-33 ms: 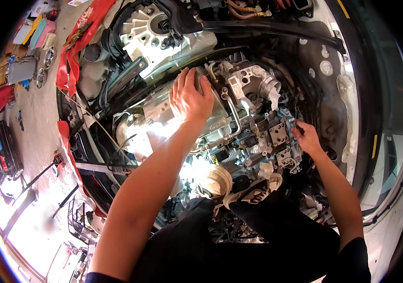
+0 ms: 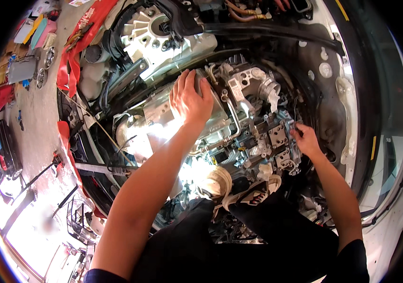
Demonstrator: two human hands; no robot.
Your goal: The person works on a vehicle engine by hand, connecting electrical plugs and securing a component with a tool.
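Left grip [image 2: 191, 101]: right here, palm down, with fingers a little apart, lying across the broad, silvery sheet-metal cover [image 2: 158, 111], clamped on nothing.
Silvery cover: left of centre in the engine bay, below the white, ribbed metal housing [image 2: 188, 50] in the view, just beside the curved, silver metal pipe [image 2: 236, 118].
Cover's feel: probably thin, stiff and light for such breadth, perhaps flexing a touch under pressure; smooth on top, so apt to slide under a flat palm.
Cover's hold: best taken by two opposite edges, minding possibly sharp rims.
Right grip [image 2: 306, 140]: over on the other side, curled in with thumb and fingers at the outer edge of the grey, hole-studded metal block [image 2: 278, 136]; cannot tell whether pinched together on that edge or merely touching, too small to read there.
Grey block: right of centre, below the silvery, round-mouthed metal elbow [image 2: 270, 87], crowded by small fittings.
Block's feel: likely rigid, dense and heavy for such bulk; perhaps oily, with bored faces easy to scratch.
Block's hold: best taken by the plain outer sides, with support underneath, away from holes and fittings.
Footing: beige, rounded shoes [image 2: 215, 180] planted close by, below the cover and the block.
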